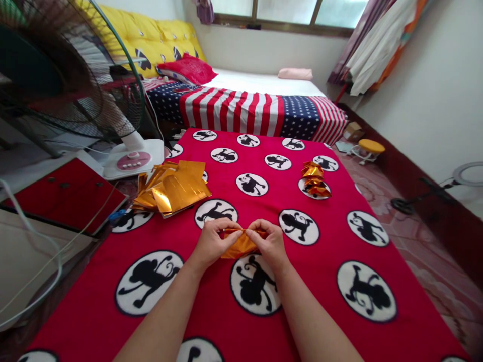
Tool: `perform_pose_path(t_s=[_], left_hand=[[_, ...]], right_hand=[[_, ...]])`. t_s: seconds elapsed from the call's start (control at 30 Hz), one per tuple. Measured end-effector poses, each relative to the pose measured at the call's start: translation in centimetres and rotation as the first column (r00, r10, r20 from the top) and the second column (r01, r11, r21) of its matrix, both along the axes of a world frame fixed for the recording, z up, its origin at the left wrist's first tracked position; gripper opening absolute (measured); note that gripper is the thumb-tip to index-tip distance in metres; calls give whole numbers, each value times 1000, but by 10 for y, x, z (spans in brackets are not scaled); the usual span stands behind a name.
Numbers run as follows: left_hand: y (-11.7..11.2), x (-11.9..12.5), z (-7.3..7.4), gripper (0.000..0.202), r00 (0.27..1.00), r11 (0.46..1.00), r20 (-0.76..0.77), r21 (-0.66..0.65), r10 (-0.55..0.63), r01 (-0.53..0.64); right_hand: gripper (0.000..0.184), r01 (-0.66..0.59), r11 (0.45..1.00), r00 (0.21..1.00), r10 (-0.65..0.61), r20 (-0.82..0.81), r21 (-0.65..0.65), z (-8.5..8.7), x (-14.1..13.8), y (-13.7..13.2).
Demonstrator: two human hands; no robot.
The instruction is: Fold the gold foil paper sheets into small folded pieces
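Both hands pinch one sheet of shiny gold foil paper (241,247) just above the red cloth. My left hand (216,242) grips its upper left edge between thumb and fingers. Opposite it, my right hand (269,242) pinches the upper right edge, with the two thumb tips almost touching at the middle. The paper looks partly folded along the top; its lower part hangs toward me. Ahead and to the left lies a loose pile of flat gold foil sheets (177,188). To the right, several folded gold foil pieces (316,179) sit nested in a short row.
A red cloth with monkey prints (320,281) covers the low surface before me. On the left stands a white-based electric fan (132,160), its cable running behind. Beyond is a bed with a flag-patterned cover (241,108). A yellow-topped stool (372,146) stands at the right.
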State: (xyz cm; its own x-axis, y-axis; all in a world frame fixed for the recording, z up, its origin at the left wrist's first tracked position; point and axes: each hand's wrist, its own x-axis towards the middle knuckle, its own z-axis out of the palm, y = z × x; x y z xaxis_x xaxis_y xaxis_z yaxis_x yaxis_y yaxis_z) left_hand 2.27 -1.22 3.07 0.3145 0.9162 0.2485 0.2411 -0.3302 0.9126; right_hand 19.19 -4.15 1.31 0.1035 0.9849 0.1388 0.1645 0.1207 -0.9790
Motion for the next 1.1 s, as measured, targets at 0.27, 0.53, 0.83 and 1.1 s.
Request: perform_pose_path(t_s=[0.27,0.53,0.83,1.1], left_hand=[[1,-2,-2,10,999,1000,-28,5,-30,31],[1,-3,-2,9,999,1000,-53,21,-2,3],[1,-4,-5,9,997,999,-78,33,13,-11],[3,-7,-6,10,997,999,-72,20,38,-37]], right_hand=[[12,-2,998,997,-3,77,66,4,-1,-1],[9,-31,997,999,28,47,65,4,1,-1],[7,-3,999,991,-4,134,52,6,-1,-1],[13,58,991,976,-82,200,121,5,3,-1]])
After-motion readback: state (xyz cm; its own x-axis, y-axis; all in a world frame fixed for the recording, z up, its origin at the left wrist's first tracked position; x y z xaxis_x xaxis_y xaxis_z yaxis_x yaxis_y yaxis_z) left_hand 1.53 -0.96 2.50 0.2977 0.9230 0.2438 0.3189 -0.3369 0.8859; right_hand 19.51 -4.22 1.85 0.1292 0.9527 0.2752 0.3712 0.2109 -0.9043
